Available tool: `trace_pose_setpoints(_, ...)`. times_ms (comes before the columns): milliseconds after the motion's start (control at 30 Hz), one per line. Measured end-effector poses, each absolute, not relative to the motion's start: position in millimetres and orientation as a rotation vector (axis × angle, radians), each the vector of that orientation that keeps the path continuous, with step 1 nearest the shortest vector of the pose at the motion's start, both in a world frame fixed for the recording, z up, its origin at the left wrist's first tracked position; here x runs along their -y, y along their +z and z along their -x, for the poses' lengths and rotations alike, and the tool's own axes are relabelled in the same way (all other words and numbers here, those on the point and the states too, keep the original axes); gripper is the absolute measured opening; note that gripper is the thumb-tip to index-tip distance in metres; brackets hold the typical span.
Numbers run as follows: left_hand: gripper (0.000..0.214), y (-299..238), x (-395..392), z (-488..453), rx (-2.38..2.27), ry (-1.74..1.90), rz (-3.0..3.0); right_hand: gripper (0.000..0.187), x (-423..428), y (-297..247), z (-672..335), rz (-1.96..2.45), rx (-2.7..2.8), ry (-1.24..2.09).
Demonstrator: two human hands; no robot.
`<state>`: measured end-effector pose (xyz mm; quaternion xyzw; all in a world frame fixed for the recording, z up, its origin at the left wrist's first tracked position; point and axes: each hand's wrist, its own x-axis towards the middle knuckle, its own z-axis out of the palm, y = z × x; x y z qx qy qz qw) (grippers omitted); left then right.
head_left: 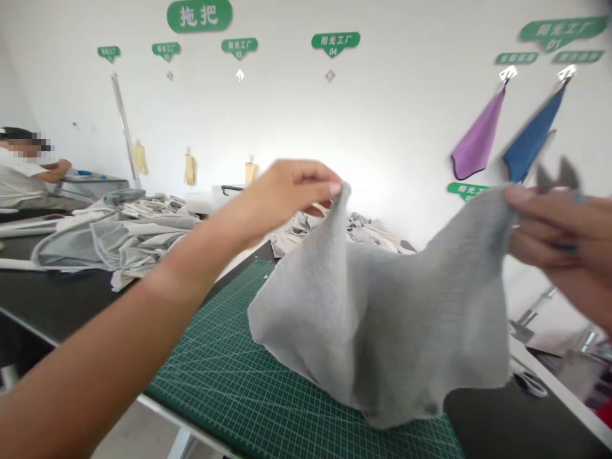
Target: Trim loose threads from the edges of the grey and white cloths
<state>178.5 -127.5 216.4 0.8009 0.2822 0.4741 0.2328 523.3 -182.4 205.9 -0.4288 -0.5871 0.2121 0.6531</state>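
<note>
Since the grey cloth [377, 325] is light and floppy, corners are the spot: fingers [329, 186] of the left hand [282, 201] and right hand [559, 236] pinch one each.

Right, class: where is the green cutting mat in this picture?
In the head view, the green cutting mat lies on the black table at lower centre, beneath the grey cloth held up by the left hand and right hand.

thin grey cloth [377, 325] | rippled | two corners raised | lower edge over green cutting mat [215, 376]
</note>
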Motion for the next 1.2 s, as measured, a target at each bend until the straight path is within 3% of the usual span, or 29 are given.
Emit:
trace_pose_setpoints(100,0.016,176.1,137.5,-219.8,-0.630,1.143,-2.167,0.051,173.3,183.7,-466.1,0.989,1.364,0.752)
trace_pose_setpoints(267,0.019,115.8,141.3,-255.2,-0.553,0.931,-1.968,0.054,168.0,128.5,-425.9,1.002,1.346,1.014)
trace_pose_setpoints(467,0.019,79.5,128.0,-258.6,-0.680,1.183,-1.719,0.041,160.4,89.4,-432.4,0.990,1.232,1.101)
trace_pose_setpoints(700,0.017,50.9,123.7,-269.8,-0.753,1.334,-1.652,0.046,162.8,38.2,-422.8,1.016,1.267,1.308)
trace_pose_setpoints(900,0.026,26.9,123.4,-267.6,-0.808,1.255,-1.668,0.045,153.4,23.8,-429.2,1.050,1.211,1.243)
trace_pose_setpoints(1033,0.040,25.9,138.8,-260.3,-0.681,0.994,-1.855,0.057,152.1,26.7,-434.7,0.969,1.078,1.230)
trace_pose_setpoints(1133,0.052,25.9,146.1,-256.9,-0.522,0.859,-1.948,0.057,158.2,34.5,-435.9,0.988,1.041,1.233)
trace_pose_setpoints(1200,0.048,20.0,145.8,-255.8,-0.482,0.748,-1.944,0.055,163.9,40.0,-434.8,1.011,1.048,1.250)
